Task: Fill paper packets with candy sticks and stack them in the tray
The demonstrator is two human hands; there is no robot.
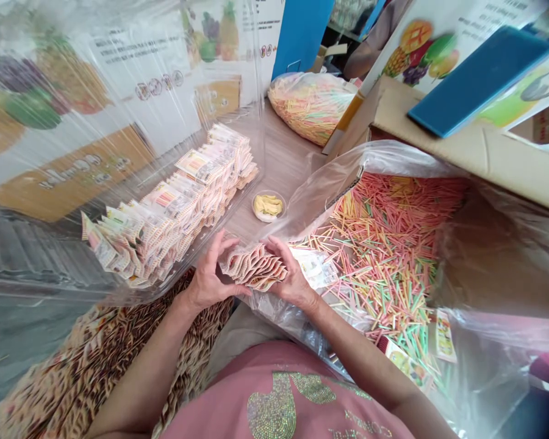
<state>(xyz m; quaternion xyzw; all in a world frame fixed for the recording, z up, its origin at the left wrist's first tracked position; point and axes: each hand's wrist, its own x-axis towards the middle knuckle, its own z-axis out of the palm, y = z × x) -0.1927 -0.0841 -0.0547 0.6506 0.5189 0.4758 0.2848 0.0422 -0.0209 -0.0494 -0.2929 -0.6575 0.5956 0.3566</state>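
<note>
Between my two hands is a bundle of small printed sachets (254, 267), stacked on edge with their zigzag ends facing me. My left hand (210, 274) cups the left end of the bundle, thumb below and fingers above. On the right end, my right hand (293, 274) grips it in the same way. To the left, a clear plastic bin (139, 299) holds rows of similar filled sachets (178, 207). Just beyond my hands sits a small round dish (268, 206) with yellow pieces in it. Beside my right hand lies a loose sachet (315, 268).
On the right, an open lined carton (457, 143) holds many thin pink, yellow and green sticks (393, 244). A blue flat piece (480, 79) rests on its flap. Behind are a bag of sticks (311, 103) and another person's arm (370, 46). Long sachet strips (86, 366) pile at lower left.
</note>
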